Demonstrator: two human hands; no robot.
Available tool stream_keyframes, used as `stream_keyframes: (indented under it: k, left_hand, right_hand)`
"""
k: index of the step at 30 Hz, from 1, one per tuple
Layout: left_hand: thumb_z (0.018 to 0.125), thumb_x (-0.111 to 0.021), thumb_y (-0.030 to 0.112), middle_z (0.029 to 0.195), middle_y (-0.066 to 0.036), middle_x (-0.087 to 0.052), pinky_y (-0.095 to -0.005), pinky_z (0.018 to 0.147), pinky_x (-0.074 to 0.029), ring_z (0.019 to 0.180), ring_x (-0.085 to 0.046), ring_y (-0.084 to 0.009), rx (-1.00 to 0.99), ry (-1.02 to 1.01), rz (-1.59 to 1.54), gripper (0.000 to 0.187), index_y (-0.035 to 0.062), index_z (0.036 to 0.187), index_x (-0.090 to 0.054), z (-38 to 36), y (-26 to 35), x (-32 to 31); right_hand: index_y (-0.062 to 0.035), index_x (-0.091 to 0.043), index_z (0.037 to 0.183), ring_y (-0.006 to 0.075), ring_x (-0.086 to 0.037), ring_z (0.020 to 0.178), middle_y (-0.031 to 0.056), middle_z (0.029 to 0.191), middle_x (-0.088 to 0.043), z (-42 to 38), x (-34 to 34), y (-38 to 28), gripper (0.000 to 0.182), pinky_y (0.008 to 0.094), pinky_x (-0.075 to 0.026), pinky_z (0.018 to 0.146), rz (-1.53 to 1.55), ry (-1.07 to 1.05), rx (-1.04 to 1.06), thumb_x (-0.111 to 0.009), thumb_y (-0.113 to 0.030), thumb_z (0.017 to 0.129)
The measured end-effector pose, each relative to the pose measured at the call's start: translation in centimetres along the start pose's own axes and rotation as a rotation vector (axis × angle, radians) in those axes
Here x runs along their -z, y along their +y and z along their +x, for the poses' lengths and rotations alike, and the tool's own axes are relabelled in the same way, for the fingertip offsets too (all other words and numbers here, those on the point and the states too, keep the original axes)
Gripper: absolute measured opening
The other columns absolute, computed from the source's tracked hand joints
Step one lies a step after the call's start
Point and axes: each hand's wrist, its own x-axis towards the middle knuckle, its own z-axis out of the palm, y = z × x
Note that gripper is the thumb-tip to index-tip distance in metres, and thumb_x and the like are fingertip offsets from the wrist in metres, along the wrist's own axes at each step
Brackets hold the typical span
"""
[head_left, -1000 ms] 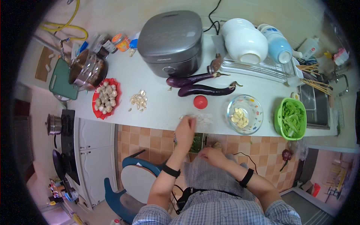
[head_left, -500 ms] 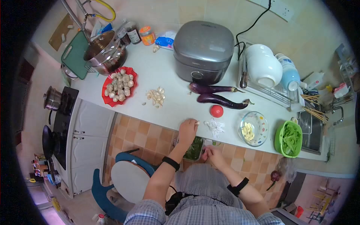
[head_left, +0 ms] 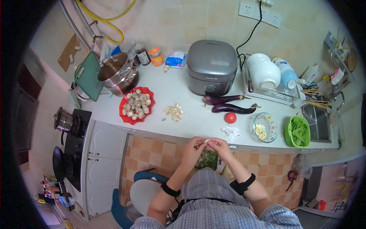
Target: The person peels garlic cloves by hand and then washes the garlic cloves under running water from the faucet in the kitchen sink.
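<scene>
A small pale garlic clove [head_left: 206, 141] is pinched between the fingertips of both hands, just off the front edge of the counter [head_left: 183, 130], near the middle of that edge. Its long axis runs roughly left to right, close to parallel with the edge; which end is the tip is too small to tell. The right hand [head_left: 193, 150] grips its left side and the left hand [head_left: 220, 147] its right side, fingers bent on both.

Near the front edge, right of the hands, white peelings [head_left: 230, 132] lie below a tomato [head_left: 230, 118]; farther right, a glass bowl [head_left: 272, 123] holds peeled cloves [head_left: 260, 131]. Loose cloves [head_left: 174, 112] lie to the left, between the hands and a red plate [head_left: 122, 102] of garlic bulbs [head_left: 136, 104].
</scene>
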Motion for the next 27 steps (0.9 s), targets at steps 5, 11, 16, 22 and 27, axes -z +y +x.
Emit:
stream_keyframes:
  k: [5,11,16,22,27]
  left_hand:
    - [0.075,-0.058,-0.002,0.079,-0.007,-0.058,-0.0205,0.068,-0.046,0.075,-0.056,-0.011,0.25,-0.007,-0.523,0.006,-0.0044,0.081,-0.057,-0.7,3.0,4.2]
    - [0.075,-0.056,-0.004,0.082,-0.007,-0.053,-0.0212,0.069,-0.046,0.076,-0.055,-0.0131,0.0,0.005,-0.475,0.004,-0.0056,0.079,-0.057,-0.7,3.0,6.6]
    - [0.077,-0.055,-0.003,0.082,-0.008,-0.054,-0.0216,0.069,-0.046,0.076,-0.055,-0.0129,-0.005,-0.014,-0.52,0.006,-0.0054,0.081,-0.058,-0.9,2.1,7.4]
    - [0.079,-0.053,-0.001,0.083,-0.008,-0.055,-0.022,0.069,-0.045,0.077,-0.055,-0.0136,-0.035,-0.024,-0.415,0.01,-0.0058,0.086,-0.059,-0.8,2.9,8.1]
    - [0.079,-0.052,0.0,0.082,-0.008,-0.056,-0.0212,0.068,-0.043,0.076,-0.055,-0.0131,-0.066,-0.08,-0.314,0.011,-0.0051,0.086,-0.06,-0.8,3.4,8.3]
  right_hand:
    - [0.0016,-0.056,0.093,0.0127,-0.057,0.08,0.0082,0.09,-0.059,-0.4,-3.6,-1.5,0.016,0.0234,-0.047,0.074,0.147,-0.113,0.014,-0.053,-0.009,0.082]
    - [0.0011,-0.055,0.095,0.0127,-0.057,0.082,0.0078,0.091,-0.059,-0.5,-6.4,-2.1,0.016,0.0238,-0.047,0.075,0.067,-0.144,0.077,-0.052,-0.009,0.083]
    - [0.0012,-0.054,0.095,0.013,-0.057,0.084,0.008,0.091,-0.059,-1.0,-7.8,-2.4,0.017,0.0249,-0.047,0.076,0.026,-0.128,0.085,-0.052,-0.009,0.083]
    - [0.0023,-0.053,0.097,0.0152,-0.057,0.085,0.0109,0.093,-0.059,-1.3,-7.8,-2.2,0.018,0.0263,-0.048,0.076,0.057,-0.129,0.095,-0.052,-0.009,0.082]
    - [0.0036,-0.053,0.098,0.0169,-0.058,0.085,0.0121,0.094,-0.059,-1.5,-7.4,-1.9,0.02,0.027,-0.048,0.075,0.019,-0.121,0.098,-0.052,-0.008,0.082]
